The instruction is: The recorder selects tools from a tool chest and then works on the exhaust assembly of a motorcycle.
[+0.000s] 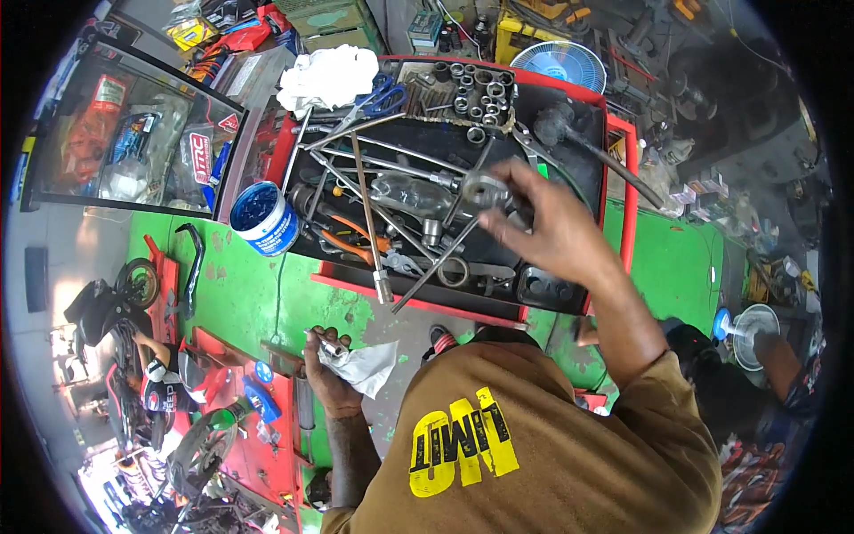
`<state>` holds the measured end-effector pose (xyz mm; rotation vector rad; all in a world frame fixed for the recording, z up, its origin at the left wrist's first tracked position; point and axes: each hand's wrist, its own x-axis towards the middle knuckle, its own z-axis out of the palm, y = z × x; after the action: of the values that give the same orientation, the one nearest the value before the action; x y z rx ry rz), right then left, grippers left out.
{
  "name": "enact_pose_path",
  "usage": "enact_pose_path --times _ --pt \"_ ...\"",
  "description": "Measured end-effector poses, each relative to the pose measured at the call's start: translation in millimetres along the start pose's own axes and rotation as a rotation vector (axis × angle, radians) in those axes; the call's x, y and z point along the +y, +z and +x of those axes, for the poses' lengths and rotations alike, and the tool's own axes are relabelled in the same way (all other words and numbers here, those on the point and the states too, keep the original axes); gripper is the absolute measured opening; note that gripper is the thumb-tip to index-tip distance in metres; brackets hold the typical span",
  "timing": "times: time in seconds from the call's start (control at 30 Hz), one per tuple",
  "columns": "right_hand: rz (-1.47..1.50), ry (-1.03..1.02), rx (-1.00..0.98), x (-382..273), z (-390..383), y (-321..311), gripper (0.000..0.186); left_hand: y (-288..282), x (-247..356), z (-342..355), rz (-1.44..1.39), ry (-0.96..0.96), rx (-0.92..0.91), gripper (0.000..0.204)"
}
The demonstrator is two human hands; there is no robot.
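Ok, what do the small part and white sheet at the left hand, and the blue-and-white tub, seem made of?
Small part: probably metal, polished; silvery glints.
White sheet: matte and thin with soft folds; paper or cloth, can't tell which.
Tub: likely plastic, fairly smooth; even, round wall with printed-looking blue and white.

Head-worn fisheye view, from above, facing steeply down, fairly near the tool cart [532, 100]
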<state>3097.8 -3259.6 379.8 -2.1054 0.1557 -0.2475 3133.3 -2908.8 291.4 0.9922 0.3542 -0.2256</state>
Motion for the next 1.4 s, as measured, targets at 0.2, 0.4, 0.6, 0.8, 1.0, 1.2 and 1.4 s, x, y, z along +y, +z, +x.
enact_pose_path --times 0.2,0.4,0.6,0.8,1.0,1.2,1.4 --pt "-0.341 -0.305 0.033 79 113 12 0.051 47 12 11 0.134 0.120 -0.160 0.020" --pt "-0.450 -0.302 -0.298 85 193 65 0.042 70 16 12 0.296 0.216 -0.207 0.027" --pt "-0.695 -0.290 -0.422 85 207 81 0.043 55 27 37 0.288 0.177 -0.180 0.030" --pt "-0.763 -0.265 -0.432 88 209 81 0.048 55 46 82 0.373 0.119 -0.221 0.026" --pt "-0.662 -0.154 -0.150 73 169 40 0.032 126 56 94 0.959 0.343 -0.810 0.037" --pt "-0.109 0.077 0.087 36 87 -25 0.035 193 -30 56 1.495 0.428 -1.201 0.037" --pt "0.543 0.495 0.218 11 -12 -68 0.032 203 -81 42 1.725 0.602 -1.239 0.037"
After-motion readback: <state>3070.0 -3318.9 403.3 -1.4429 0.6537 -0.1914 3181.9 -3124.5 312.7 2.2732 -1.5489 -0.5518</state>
